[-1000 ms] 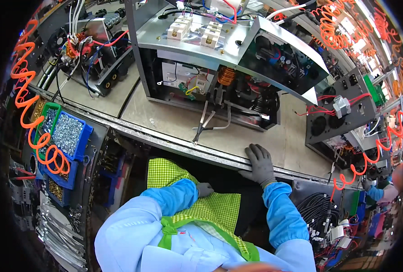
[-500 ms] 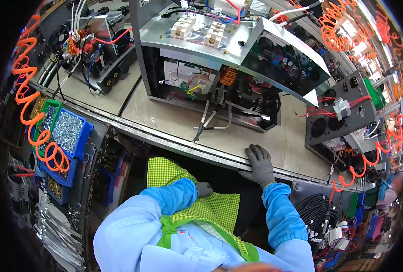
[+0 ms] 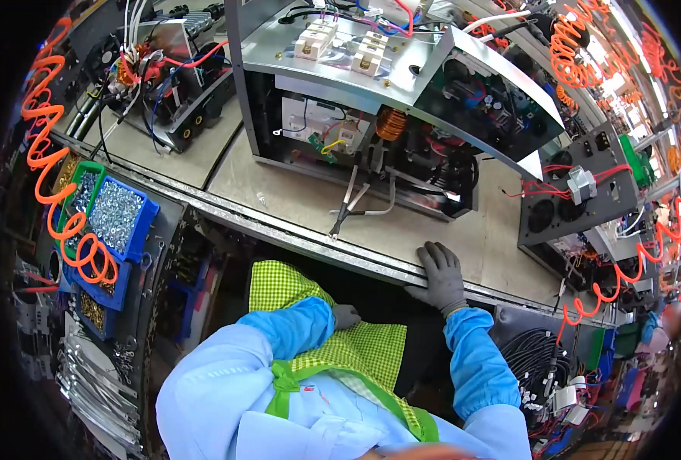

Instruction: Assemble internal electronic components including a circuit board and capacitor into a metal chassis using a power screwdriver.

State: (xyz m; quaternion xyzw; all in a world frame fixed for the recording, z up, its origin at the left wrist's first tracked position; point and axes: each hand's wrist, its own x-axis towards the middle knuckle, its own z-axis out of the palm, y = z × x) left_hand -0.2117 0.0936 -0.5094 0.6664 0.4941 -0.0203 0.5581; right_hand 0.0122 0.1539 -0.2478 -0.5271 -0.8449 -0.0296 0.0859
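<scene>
My right hand [image 3: 442, 277], in a grey glove, lies on the front edge of the workbench [image 3: 279, 203]. Its fingers reach forward over the edge, and it holds nothing. My left hand [image 3: 346, 316], also gloved, is low against the green checked apron [image 3: 371, 349], below the bench edge; its fingers are mostly hidden. In front of me stands an open metal equipment housing [image 3: 317, 88] with a copper coil [image 3: 391, 123], wiring and two cream terminal blocks [image 3: 316, 40] on top. Cable ends with lugs [image 3: 340, 218] hang from it onto the bench, apart from both hands.
Left are blue bins [image 3: 118, 218] of small metal fasteners, a wrench [image 3: 146, 264] and metal strips [image 3: 99, 387]. Another open unit [image 3: 176, 100] stands back left, a grey fan panel [image 3: 574, 192] right. Orange coiled hoses [image 3: 45, 146] hang at both sides. Black cables [image 3: 536, 356] lie lower right.
The view has shifted slightly, so the bench and housing sit a little differently in it. Both hands keep their places and poses.
</scene>
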